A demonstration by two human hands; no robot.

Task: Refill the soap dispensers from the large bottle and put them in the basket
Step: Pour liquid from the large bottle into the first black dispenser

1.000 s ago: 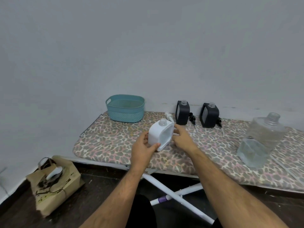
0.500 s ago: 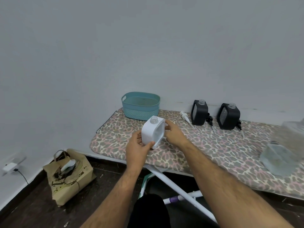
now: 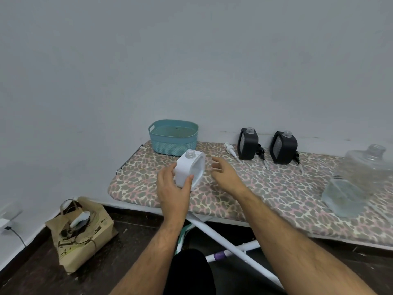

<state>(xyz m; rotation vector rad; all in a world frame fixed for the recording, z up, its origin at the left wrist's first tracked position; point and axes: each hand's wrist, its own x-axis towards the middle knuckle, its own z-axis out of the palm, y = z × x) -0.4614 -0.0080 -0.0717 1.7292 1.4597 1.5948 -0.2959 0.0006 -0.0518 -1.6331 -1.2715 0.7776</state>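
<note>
Nearest the camera, the person's left hand (image 3: 172, 192) holds the white dispenser (image 3: 190, 170) just above the near part of the ironing board (image 3: 276, 188); thumb on its front edge, fingers curled round its back. This grip is firm and one-handed. The dispenser's neck is uncapped and points up, body tilted slightly.

The right hand (image 3: 223, 174) hovers just beside the dispenser, not touching it, fingers loosely spread and holding nothing.

Middle distance, right: the large bottle (image 3: 359, 179), clear, open-necked, with a low level of liquid visible, sits on the board well apart from both hands.

Farther back: a white pump head (image 3: 230, 150) lies on the board beside two black dispensers (image 3: 247, 145) (image 3: 284, 149), both uncapped and upright, each with a black pump lying next to it. The teal basket (image 3: 173, 136) stands at the far left end; nothing shows inside it.

Judgement: task is early. None of the three is in the basket. Whether the white dispenser has been filled cannot be read. If empty, the next move calls for the free right hand to fetch the large bottle and pour into the narrow neck, held steady and upright. If filled, the white pump goes on first.
</note>
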